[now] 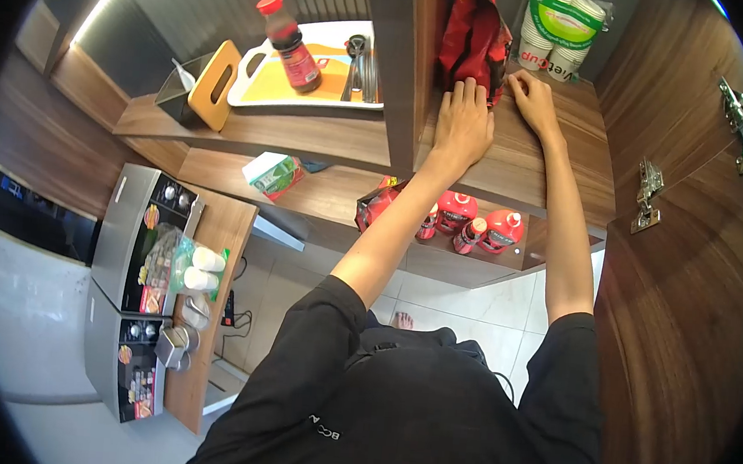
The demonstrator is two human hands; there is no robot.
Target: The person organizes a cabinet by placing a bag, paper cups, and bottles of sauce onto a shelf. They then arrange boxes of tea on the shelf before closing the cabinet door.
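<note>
A red and black bag (476, 40) stands on the upper shelf of a wooden cabinet. My left hand (466, 122) is at its lower front, palm down, with fingers stretched out against the bag. To the right of the bag is my right hand (534, 103), its fingers loosely bent and fingertips close by the bag's lower side. Behind that hand stands a plastic-wrapped pack of paper cups (562, 29) with a green and white label. Nothing shows inside the grasp of either hand.
Red bottles (501, 232) fill part of the lower shelf. On the left shelf, a red-capped sauce bottle (297, 62) overlaps a cutting board (248, 83). The cabinet door (682, 283) hangs open at right. Grey appliances (131, 239) and wrapped cups stand at far left.
</note>
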